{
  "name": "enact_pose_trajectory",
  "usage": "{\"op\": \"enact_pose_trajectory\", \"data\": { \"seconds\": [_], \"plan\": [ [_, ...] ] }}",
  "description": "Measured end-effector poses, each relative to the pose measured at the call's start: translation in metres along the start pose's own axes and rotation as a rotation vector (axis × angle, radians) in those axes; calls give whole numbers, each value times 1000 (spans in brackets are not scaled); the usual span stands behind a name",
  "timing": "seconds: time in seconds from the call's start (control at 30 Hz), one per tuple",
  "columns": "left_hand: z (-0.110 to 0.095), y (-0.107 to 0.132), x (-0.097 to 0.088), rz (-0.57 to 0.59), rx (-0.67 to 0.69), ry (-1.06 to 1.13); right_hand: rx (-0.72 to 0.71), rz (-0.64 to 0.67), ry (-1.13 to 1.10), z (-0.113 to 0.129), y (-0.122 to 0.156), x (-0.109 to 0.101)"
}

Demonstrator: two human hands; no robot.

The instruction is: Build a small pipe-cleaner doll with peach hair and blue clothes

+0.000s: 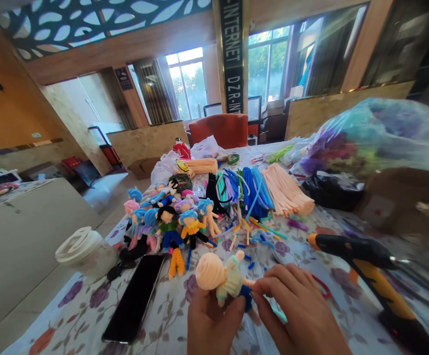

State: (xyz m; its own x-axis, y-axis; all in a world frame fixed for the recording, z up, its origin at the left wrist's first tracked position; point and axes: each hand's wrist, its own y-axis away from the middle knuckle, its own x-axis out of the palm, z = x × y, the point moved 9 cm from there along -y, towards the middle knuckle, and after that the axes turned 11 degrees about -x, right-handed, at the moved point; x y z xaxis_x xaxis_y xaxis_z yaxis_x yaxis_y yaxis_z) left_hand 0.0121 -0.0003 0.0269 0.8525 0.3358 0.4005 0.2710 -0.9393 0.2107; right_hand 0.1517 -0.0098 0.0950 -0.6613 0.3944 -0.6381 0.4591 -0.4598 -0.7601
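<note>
Near the front of the table, my left hand [214,323] is closed around a small pipe-cleaner doll [232,276]. The doll has a bald peach head turned to the left, a pale green top and a blue lower part. My right hand [296,301] pinches a thin peach piece at the doll's right side with thumb and forefinger; it looks like a limb. Part of the doll's lower body is hidden behind my fingers. Behind it lies a heap of finished dolls [168,222] with blue, pink and black hair.
A black phone [135,298] and a white lidded cup [87,251] stand to the left. On the right lies a black-and-orange glue gun [366,266]. Bundles of blue [253,192] and peach pipe cleaners [286,190] sit behind, with cut scraps and plastic bags [370,133] around.
</note>
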Motion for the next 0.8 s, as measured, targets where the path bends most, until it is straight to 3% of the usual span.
{"op": "enact_pose_trajectory", "data": {
  "seconds": [0.47,0.67,0.8],
  "plan": [
    [-15,6,9,-70,43,-210,19,-18,-1,-1,2,0],
    [-26,7,-1,-242,152,-376,18,-36,-41,1,3,1],
    [-18,2,-10,-259,122,-290,81,-109,-68,-6,7,-5]
  ]
}}
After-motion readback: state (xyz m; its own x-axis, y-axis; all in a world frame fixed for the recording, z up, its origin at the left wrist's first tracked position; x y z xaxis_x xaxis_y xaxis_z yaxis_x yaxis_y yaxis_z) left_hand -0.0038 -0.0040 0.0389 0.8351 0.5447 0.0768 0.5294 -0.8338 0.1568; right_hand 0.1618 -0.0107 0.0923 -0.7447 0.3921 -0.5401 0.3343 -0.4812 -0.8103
